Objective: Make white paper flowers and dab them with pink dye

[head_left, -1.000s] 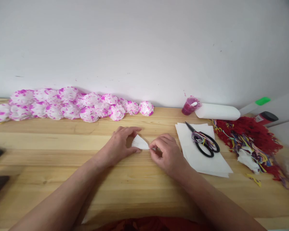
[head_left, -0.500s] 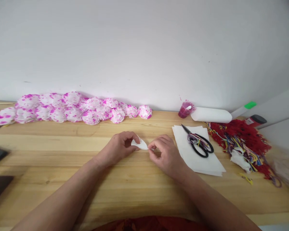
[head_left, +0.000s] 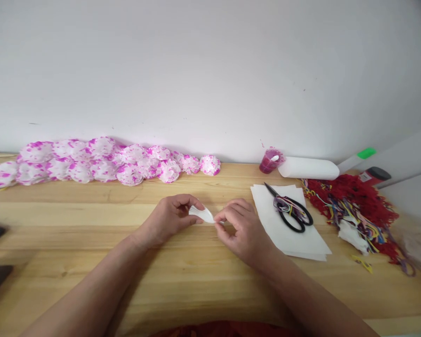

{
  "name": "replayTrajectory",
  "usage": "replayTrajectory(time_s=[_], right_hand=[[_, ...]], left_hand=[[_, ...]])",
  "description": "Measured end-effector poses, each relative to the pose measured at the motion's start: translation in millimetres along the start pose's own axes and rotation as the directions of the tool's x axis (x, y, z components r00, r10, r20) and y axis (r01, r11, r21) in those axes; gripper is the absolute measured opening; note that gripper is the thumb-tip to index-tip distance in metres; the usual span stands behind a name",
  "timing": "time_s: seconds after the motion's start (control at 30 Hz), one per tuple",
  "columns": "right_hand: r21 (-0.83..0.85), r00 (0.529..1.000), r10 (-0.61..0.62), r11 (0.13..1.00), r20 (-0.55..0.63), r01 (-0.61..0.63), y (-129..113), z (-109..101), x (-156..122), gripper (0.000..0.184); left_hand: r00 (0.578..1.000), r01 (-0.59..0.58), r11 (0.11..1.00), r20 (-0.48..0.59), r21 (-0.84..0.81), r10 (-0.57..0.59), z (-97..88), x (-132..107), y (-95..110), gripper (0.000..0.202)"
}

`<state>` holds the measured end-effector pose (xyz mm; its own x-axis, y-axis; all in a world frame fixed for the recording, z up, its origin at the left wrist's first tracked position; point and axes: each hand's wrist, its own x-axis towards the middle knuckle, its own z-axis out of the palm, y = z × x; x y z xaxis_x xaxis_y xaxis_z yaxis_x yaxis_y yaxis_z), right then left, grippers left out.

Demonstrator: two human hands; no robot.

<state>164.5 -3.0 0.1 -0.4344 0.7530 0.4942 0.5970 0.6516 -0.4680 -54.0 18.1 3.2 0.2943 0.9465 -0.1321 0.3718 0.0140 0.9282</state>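
Two bare forearms reach over a pale wooden table [head_left: 182, 290], the hands meeting at a small pleated paper [head_left: 204, 215], white and fan-shaped. The left hand [head_left: 173, 216] grips its wider end between thumb and fingers; the right hand [head_left: 240, 228] pinches the narrow tip with its fingertips, the other fingers curled. The paper spans the gap between the hands, just above the table.

To handle this well, the left hand should hold the pleats snugly without crushing them, while the right keeps its pinch right at the tip; thin paper would probably tear or spring open if pulled hard.

Just beyond the right hand, to its right, black-handled scissors [head_left: 294, 220] lie on flat white sheets [head_left: 298, 244]. Farther right is a tangled heap of red and multicoloured yarn [head_left: 363, 199]. Ahead of the right hand, against the wall, stand a magenta-stained cup [head_left: 271, 161] and, beside it, a white roll [head_left: 308, 167]. Ahead of the left hand stretches a row of white-and-pink paper puffs [head_left: 101, 161].
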Motion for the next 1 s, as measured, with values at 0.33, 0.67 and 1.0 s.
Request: replayTrajectory(time_s=[0.33,0.67,1.0], right_hand=[[0.011,0.999,-0.023,1.000,-0.029,0.024,0.6,-1.4,0.0,0.013],[0.021,0.999,-0.003,1.000,-0.053,0.004,1.1,-0.8,0.5,0.013],[0.043,0.995,0.009,0.999,-0.095,-0.005,0.3,-0.8,-0.2,0.015]], left_hand=[[0.999,0.022,1.000,-0.029,0.021,-0.021,-2.0,-1.2,-3.4,0.026],[0.997,-0.043,0.998,-0.069,-0.035,0.041,-0.8,-1.1,-5.5,0.021],[0.980,-0.122,0.991,-0.150,0.051,0.128,-2.3,-1.2,2.7,0.019]])
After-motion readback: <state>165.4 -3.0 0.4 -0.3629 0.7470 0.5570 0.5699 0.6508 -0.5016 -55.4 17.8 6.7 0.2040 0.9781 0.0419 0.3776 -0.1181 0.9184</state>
